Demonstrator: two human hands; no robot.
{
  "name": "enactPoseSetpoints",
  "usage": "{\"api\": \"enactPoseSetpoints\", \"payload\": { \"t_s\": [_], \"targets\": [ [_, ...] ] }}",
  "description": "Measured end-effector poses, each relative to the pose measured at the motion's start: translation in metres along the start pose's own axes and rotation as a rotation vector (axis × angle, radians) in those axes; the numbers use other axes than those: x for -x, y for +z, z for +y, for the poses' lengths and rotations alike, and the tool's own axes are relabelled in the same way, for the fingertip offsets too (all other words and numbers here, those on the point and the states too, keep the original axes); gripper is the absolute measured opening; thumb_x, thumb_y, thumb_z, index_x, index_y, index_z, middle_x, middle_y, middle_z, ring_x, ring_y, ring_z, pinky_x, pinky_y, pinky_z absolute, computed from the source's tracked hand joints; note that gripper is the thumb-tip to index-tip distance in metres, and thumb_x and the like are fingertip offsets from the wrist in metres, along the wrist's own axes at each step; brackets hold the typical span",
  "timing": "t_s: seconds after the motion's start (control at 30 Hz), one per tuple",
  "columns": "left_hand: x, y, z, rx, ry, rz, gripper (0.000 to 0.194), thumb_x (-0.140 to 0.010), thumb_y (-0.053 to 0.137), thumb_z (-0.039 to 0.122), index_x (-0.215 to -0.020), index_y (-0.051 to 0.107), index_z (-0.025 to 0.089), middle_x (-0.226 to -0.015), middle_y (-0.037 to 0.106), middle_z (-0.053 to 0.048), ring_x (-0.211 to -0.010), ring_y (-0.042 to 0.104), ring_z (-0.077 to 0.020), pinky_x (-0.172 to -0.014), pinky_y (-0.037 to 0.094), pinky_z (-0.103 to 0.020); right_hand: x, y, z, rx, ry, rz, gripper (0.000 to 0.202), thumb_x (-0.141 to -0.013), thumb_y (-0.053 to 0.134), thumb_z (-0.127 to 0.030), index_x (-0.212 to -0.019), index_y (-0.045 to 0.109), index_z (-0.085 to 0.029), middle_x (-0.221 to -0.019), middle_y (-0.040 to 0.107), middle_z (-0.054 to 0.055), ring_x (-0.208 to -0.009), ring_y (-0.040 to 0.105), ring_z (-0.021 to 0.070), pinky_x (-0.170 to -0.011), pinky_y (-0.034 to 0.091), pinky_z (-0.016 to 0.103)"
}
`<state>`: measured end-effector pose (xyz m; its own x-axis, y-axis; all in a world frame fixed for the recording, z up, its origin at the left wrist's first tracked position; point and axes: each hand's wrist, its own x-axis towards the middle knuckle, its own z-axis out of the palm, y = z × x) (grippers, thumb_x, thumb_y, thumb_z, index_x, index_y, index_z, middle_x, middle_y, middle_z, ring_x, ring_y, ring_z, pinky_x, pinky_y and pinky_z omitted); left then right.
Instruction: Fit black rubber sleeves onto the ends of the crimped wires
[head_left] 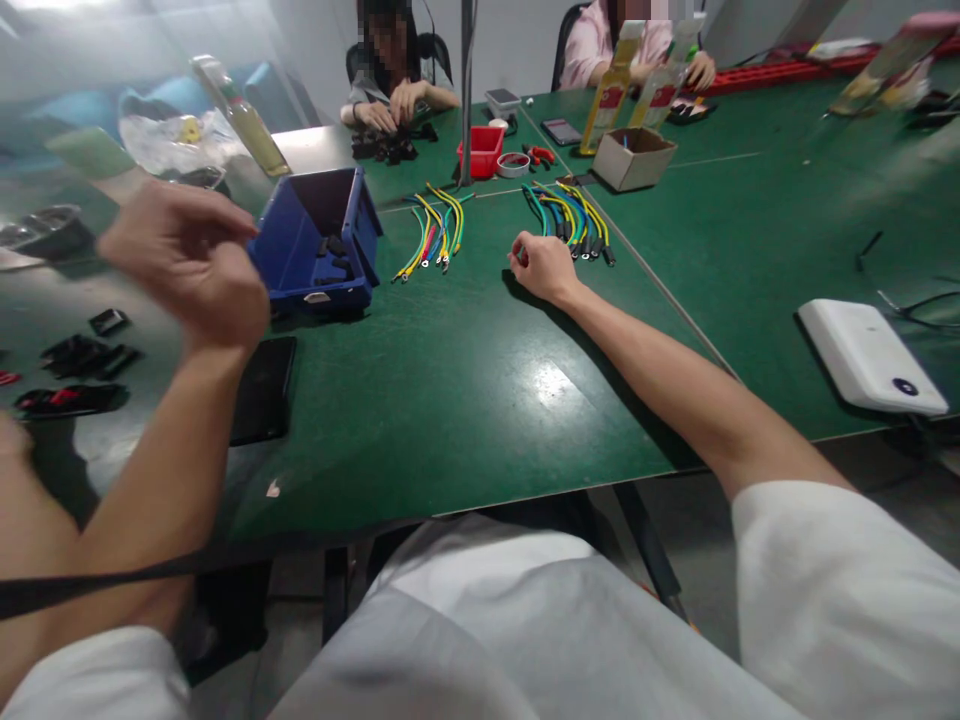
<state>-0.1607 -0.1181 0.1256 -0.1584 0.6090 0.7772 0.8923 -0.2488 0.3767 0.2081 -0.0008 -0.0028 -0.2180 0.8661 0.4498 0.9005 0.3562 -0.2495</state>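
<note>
My left hand [199,265] is raised at the left, in front of the near end of a blue bin [311,225]. Its fingers are curled in and slightly blurred; whatever they may hold is hidden. Small black parts [334,255] lie inside the bin. My right hand [546,268] rests on the green table with its fingers bent together, and I cannot make out anything in them. Just behind it is a bundle of yellow, green, blue and black wires [581,220] with end lugs. A smaller group of wires [442,225] lies between the bin and my right hand.
A black phone-like slab [266,390] lies below the bin. Black parts [79,355] are at the left, a white power bank [870,355] at the right. Farther back stand a red box [484,150], a cardboard box [634,160] and bottles [611,90]. Two people sit opposite.
</note>
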Motion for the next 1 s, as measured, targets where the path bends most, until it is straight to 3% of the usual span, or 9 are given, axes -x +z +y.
{"api": "enactPoseSetpoints", "payload": {
  "t_s": [0.03, 0.13, 0.3, 0.47, 0.73, 1.0],
  "targets": [
    [-0.004, 0.009, -0.002, 0.012, 0.047, 0.04, 0.029, -0.076, 0.044, 0.012, -0.089, 0.07, 0.013, -0.084, 0.063, -0.002, -0.085, 0.062, -0.018, -0.084, 0.05, -0.035, 0.0, 0.0, 0.0, 0.007, -0.001, 0.002, 0.021, -0.088, 0.054, -0.026, -0.099, 0.067, -0.014, -0.083, 0.071, 0.01, -0.077, 0.062, 0.0243, -0.072, 0.04, 0.033],
    [-0.022, 0.039, -0.009, -0.019, 0.107, -0.095, 0.029, -0.075, 0.044, 0.011, -0.088, 0.07, 0.009, -0.086, 0.066, -0.003, -0.078, 0.06, -0.0129, -0.077, 0.049, -0.028, -0.001, 0.001, 0.0, 0.017, 0.002, 0.0, 0.021, -0.088, 0.054, -0.026, -0.098, 0.067, -0.015, -0.083, 0.071, 0.01, -0.077, 0.063, 0.0245, -0.072, 0.041, 0.033],
    [-0.043, 0.076, -0.025, -0.199, 0.108, -0.252, 0.027, -0.078, 0.048, 0.012, -0.092, 0.071, 0.01, -0.092, 0.068, -0.005, -0.087, 0.061, -0.0153, -0.091, 0.047, -0.03, -0.001, 0.0, 0.001, 0.023, 0.008, -0.018, 0.021, -0.088, 0.054, -0.027, -0.1, 0.067, -0.015, -0.084, 0.072, 0.01, -0.077, 0.063, 0.0243, -0.072, 0.041, 0.033],
    [-0.04, 0.1, -0.047, -0.253, 0.107, -0.379, 0.035, -0.079, 0.044, 0.01, -0.101, 0.071, 0.011, -0.099, 0.07, -0.006, -0.093, 0.062, -0.016, -0.096, 0.045, -0.028, -0.002, 0.002, 0.001, 0.027, 0.014, -0.02, 0.021, -0.088, 0.054, -0.027, -0.099, 0.067, -0.015, -0.084, 0.072, 0.01, -0.077, 0.063, 0.0245, -0.072, 0.042, 0.033],
    [-0.025, 0.121, -0.065, -0.352, 0.034, -0.581, 0.035, -0.083, 0.047, 0.014, -0.111, 0.068, 0.01, -0.107, 0.07, -0.006, -0.096, 0.058, -0.0147, -0.099, 0.041, -0.026, -0.003, 0.003, 0.002, 0.04, 0.01, -0.018, 0.021, -0.087, 0.056, -0.028, -0.098, 0.067, -0.015, -0.081, 0.071, 0.009, -0.075, 0.063, 0.0242, -0.071, 0.041, 0.033],
    [-0.023, 0.125, -0.07, -0.367, -0.017, -0.658, 0.032, -0.09, 0.049, 0.027, -0.111, 0.066, 0.01, -0.108, 0.07, -0.01, -0.103, 0.06, -0.0214, -0.097, 0.043, -0.03, -0.002, 0.0, -0.001, 0.039, 0.032, -0.028, 0.02, -0.087, 0.055, -0.029, -0.098, 0.067, -0.017, -0.082, 0.072, 0.009, -0.074, 0.063, 0.0244, -0.07, 0.041, 0.033]
  ]
}}
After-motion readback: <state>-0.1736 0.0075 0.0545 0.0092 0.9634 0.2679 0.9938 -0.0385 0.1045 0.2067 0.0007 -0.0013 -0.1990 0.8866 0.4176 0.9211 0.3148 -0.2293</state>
